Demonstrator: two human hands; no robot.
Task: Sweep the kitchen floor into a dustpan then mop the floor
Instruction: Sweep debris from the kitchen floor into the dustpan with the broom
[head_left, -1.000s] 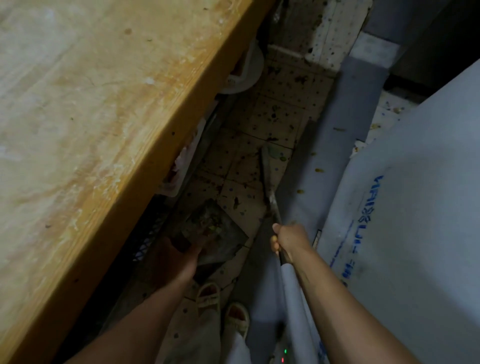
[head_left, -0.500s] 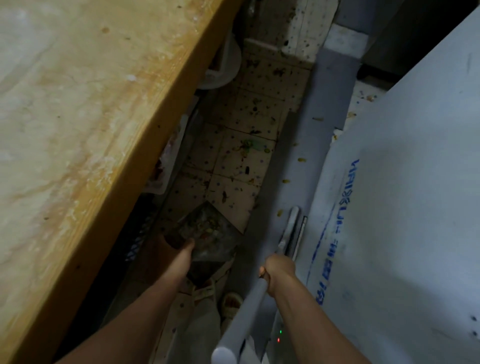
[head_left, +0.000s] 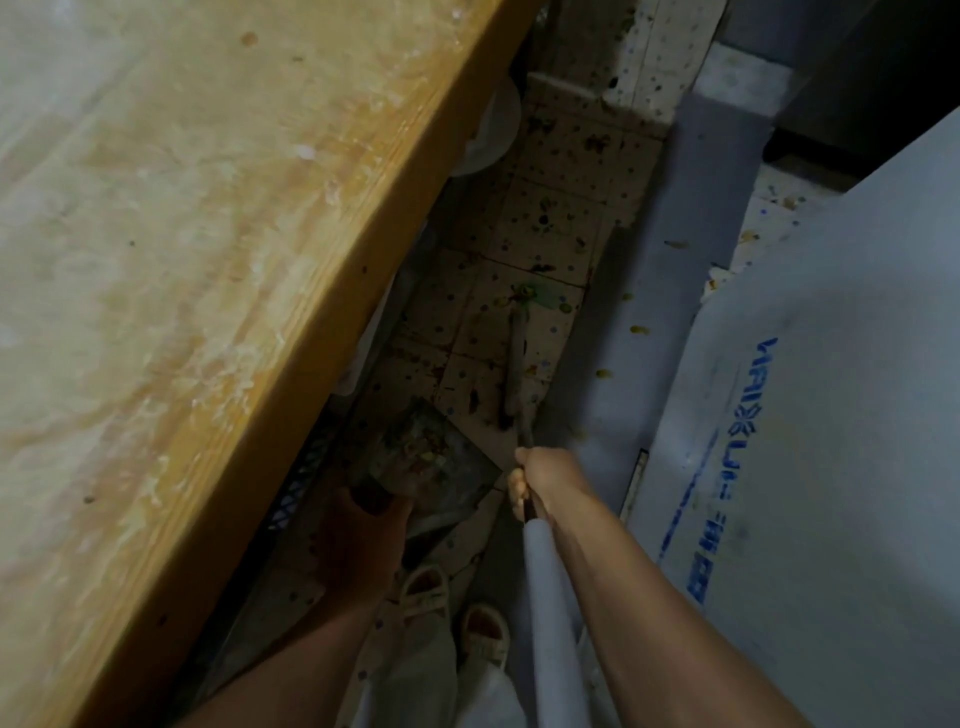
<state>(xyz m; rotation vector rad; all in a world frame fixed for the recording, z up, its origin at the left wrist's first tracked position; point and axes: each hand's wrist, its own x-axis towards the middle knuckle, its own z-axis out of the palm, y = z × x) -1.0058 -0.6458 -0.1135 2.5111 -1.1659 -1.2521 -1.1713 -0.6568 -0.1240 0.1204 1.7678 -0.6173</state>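
We see two bare forearms, no sleeves reaching as far as the wrists. The left hand (head_left: 363, 540) lies in shadow; the right hand (head_left: 545, 480) shows no ring or watch that we can make out. Below, light, pale trousers (head_left: 415, 670) and pale open-toed slippers (head_left: 426, 590) with broad straps over the feet.

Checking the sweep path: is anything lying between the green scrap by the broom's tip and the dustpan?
Nothing solid shows: only speckled floor tiles with small crumbs lie between the green scrap and the dustpan.
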